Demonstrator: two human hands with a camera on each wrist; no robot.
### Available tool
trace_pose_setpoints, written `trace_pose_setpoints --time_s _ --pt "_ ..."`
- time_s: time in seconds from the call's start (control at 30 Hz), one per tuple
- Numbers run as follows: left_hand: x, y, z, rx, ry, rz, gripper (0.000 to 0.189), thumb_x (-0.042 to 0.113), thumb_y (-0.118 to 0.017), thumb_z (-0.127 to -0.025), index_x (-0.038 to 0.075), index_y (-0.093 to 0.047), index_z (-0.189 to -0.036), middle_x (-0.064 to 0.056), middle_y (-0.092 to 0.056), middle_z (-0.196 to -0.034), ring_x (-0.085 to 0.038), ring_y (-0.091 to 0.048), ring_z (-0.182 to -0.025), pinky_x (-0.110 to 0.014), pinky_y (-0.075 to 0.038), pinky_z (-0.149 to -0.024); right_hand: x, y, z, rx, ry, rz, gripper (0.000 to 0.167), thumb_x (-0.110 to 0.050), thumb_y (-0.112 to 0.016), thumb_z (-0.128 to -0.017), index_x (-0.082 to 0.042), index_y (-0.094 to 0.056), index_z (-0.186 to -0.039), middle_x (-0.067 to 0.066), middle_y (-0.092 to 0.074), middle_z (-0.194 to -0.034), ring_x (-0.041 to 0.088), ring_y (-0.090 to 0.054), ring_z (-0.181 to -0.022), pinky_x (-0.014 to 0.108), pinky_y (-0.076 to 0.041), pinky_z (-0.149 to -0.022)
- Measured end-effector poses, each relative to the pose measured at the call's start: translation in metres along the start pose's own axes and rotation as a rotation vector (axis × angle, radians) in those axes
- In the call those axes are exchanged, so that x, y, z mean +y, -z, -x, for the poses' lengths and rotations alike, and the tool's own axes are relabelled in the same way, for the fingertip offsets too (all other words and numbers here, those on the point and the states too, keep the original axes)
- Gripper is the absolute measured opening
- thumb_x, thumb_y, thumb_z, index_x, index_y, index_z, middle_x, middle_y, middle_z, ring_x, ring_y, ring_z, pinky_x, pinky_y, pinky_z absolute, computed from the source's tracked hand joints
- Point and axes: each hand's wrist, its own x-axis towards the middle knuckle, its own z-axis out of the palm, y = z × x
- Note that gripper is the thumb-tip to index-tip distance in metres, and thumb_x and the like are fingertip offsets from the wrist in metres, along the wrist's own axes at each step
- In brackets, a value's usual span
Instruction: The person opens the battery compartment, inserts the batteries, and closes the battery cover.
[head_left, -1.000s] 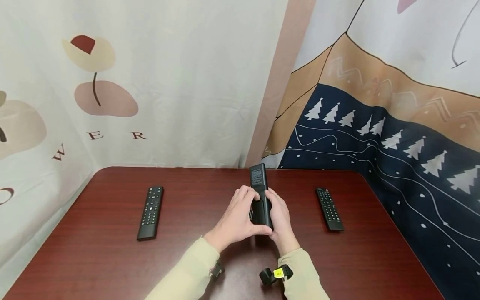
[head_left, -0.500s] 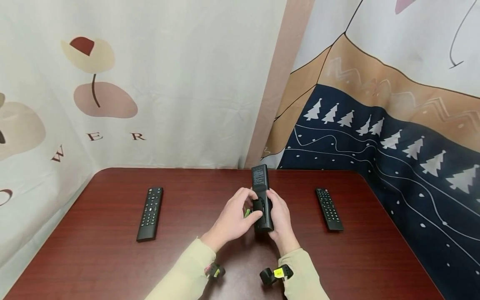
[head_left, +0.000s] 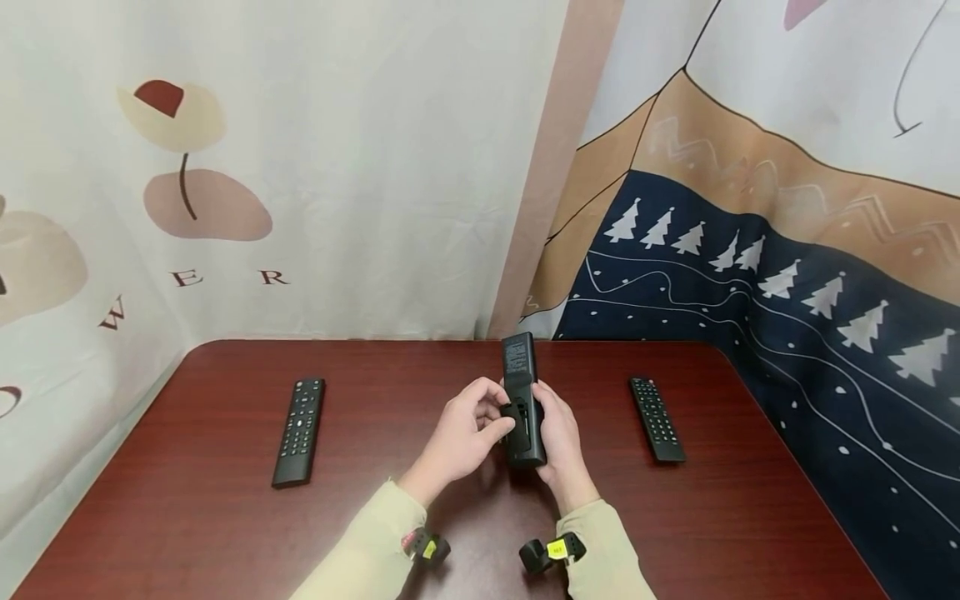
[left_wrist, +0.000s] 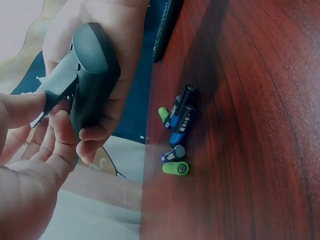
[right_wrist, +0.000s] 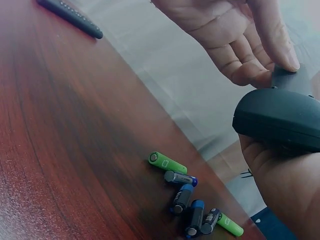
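Note:
A black remote control [head_left: 517, 360] is held back side up above the table, its labelled end pointing away. My right hand [head_left: 559, 432] grips it along the right edge, with fingers wrapped beneath. The thumb and fingers of my left hand [head_left: 463, 429] pinch the battery cover [left_wrist: 60, 82], which stands tilted up from the remote's back. An open slot shows beside the cover. In the right wrist view, the left thumb presses on the cover [right_wrist: 291, 80] beyond the remote's rounded end [right_wrist: 277, 117].
Another black remote [head_left: 300, 433] lies on the left of the red-brown table [head_left: 187, 533], and a third remote [head_left: 657, 419] on the right. Below the hands are several loose batteries, including a green battery [right_wrist: 167, 162] and a blue-and-black battery [right_wrist: 195, 218]. Printed curtains hang behind the table.
The battery cover has swung up from the remote's back. My left thumb has moved from the remote's near end to the cover, and the left hand has shifted slightly left. The right hand keeps its grip.

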Motion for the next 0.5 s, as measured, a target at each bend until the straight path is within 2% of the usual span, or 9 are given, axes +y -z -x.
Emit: trace_pose_setpoints --time_s 0.27,0.5 --pt "0.002 0.007 0.001 0.057 0.034 0.012 0.024 -0.009 -0.071 -0.089 0.005 -0.061 -0.106 -0.012 -0.062 -0.102 -0.017 -0.064 -0.078 -0.023 -0.052 -0.067 -0.003 -0.003 -0.003 -0.038 0.002 -0.016 0.052 -0.034 -0.04 -0.11 -0.009 -0.043 -0.155 0.012 -0.063 -0.14 0.015 -0.068 -0.103 0.031 -0.057 -0.08" --pt "-0.002 0.013 0.003 0.073 0.06 0.002 0.023 -0.007 -0.072 -0.09 0.006 -0.062 -0.107 -0.01 -0.064 -0.099 -0.016 -0.064 -0.077 -0.024 -0.051 -0.067 0.0 -0.001 -0.005 -0.048 0.006 -0.032 0.049 -0.032 -0.039 -0.111 -0.008 -0.048 -0.152 0.013 -0.065 -0.138 0.018 -0.068 -0.104 0.032 -0.058 -0.082"
